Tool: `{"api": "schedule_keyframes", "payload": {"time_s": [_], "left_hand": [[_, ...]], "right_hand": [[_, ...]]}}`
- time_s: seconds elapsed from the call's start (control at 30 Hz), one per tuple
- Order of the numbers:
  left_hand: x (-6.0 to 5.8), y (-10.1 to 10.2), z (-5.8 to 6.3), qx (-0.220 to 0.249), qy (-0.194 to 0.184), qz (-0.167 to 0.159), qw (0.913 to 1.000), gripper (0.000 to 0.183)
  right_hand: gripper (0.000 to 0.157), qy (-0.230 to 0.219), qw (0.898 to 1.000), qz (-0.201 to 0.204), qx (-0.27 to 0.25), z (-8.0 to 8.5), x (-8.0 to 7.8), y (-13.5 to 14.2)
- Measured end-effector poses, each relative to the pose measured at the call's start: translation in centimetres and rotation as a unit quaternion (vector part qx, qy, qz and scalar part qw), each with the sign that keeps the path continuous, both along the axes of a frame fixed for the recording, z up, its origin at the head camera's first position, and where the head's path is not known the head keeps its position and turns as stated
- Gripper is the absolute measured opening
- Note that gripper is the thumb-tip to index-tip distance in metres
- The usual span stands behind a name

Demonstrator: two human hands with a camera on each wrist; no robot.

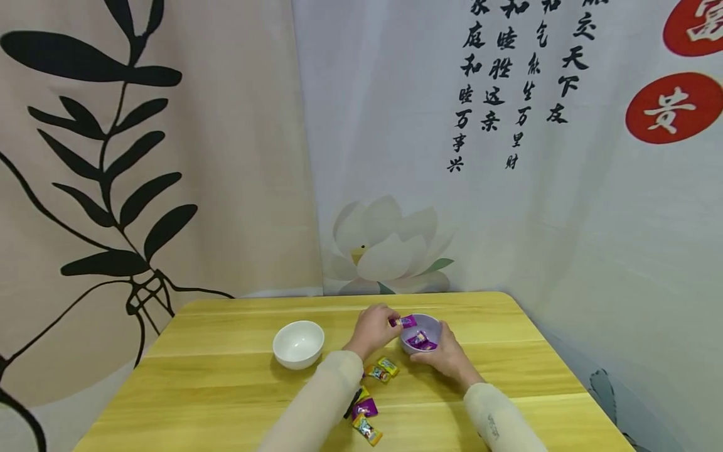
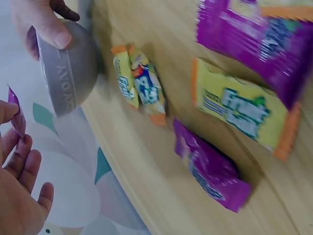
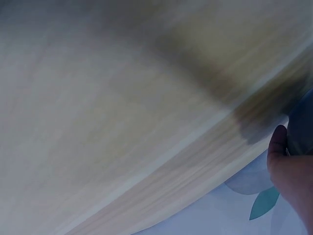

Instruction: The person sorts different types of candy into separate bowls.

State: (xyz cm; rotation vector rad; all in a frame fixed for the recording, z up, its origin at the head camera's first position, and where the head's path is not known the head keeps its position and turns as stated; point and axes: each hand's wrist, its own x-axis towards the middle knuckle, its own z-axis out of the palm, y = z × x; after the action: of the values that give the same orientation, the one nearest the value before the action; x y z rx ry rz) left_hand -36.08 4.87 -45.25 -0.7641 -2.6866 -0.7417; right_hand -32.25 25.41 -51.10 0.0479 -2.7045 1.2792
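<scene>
Between the thumb and fingers of my left hand (image 1: 373,329) is a purple-wrapped candy (image 1: 408,321), pinched at the left rim of a small lilac bowl (image 1: 432,326). My right hand (image 1: 449,359) grips the bowl from its right side, thumb toward the front. Purple candies (image 1: 420,341) lie inside it. In the left wrist view the pinched candy (image 2: 18,117) appears apart from the bowl's outer wall (image 2: 80,63), which bears raised letters. The right wrist view shows only part of my right hand (image 3: 291,183) and the dark side of the bowl (image 3: 303,125).
A white bowl (image 1: 298,345) stands on the wooden table (image 1: 226,389) to the left. Yellow candies (image 1: 388,365) and a purple candy (image 1: 366,408) lie near my left forearm, which partly covers them. A printed curtain (image 1: 384,157) hangs behind the table.
</scene>
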Motion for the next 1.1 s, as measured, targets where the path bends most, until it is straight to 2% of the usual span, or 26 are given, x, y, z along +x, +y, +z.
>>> {"api": "schedule_keyframes", "payload": {"time_s": [0.37, 0.43, 0.57, 0.63, 0.87, 1.1], "left_hand": [[-0.2, 1.9, 0.3, -0.011, 0.008, 0.023, 0.9996, 0.026], [-0.2, 2.0, 0.4, -0.008, -0.011, 0.018, 0.9997, 0.030], [-0.2, 2.3, 0.5, 0.013, -0.079, -0.003, 0.9968, 0.044], [-0.2, 2.3, 0.5, 0.022, -0.101, -0.013, 0.9945, 0.048], [0.0, 1.4, 0.2, -0.002, -0.085, -0.020, 0.9962, 0.047], [0.6, -0.3, 0.5, -0.003, -0.085, -0.029, 0.9960, 0.045]], "right_hand": [[0.109, -0.002, 1.000, 0.003, -0.018, 0.2, 0.2, -0.6], [0.110, -0.005, 1.000, 0.001, -0.016, 0.2, 0.3, -0.6], [0.112, -0.010, 1.000, -0.002, -0.005, 0.5, 0.3, -0.4], [0.113, -0.012, 1.000, -0.003, -0.002, 0.6, 0.3, -0.3], [0.107, -0.006, 1.000, -0.001, 0.002, 0.3, 0.2, -0.2], [0.102, 0.005, 1.000, 0.001, -0.004, 0.2, 0.1, -0.1]]}}
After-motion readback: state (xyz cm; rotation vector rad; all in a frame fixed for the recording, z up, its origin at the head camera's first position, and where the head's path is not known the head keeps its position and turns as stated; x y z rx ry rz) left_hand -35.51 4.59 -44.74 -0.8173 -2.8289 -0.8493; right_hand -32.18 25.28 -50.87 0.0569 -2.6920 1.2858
